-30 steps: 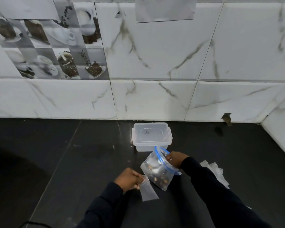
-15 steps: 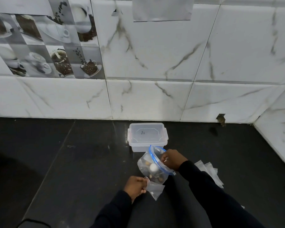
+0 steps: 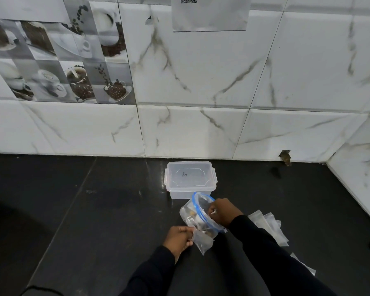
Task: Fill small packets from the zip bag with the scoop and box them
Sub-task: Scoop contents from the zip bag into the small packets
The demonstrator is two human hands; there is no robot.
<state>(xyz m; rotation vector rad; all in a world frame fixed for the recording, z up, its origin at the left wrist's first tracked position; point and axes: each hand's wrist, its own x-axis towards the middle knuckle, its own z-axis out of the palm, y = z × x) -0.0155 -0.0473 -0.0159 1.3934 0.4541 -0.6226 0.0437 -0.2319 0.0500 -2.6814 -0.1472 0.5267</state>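
Looking down from head height, the view showed a dark counter below a white marbled wall, with both arms in dark sleeves reaching in from the bottom of the frame.

The left hand, low and centre, was closed. Its fingers and thumb pinched the top of a small clear packet, which slanted down and to the right from the fist. The packet's upper edge touched the lower end of the zip bag.

The right hand, just above and to the right, was curled in a fist at the bag's blue-rimmed mouth. A sliver of white handle, apparently the scoop, showed between its fingers. The scoop's bowl was too blurred to make out. Brown and pale bits lay in the bottom of the bag.

A clear plastic box stood right behind the bag, near the wall, with its lid on. Spare empty packets lay fanned on the counter to the right of the right forearm.

A second earlier the small packet had hung straight down from the left hand, beside the bag. Since then the hand had drawn it in under the bag. The box had not moved.
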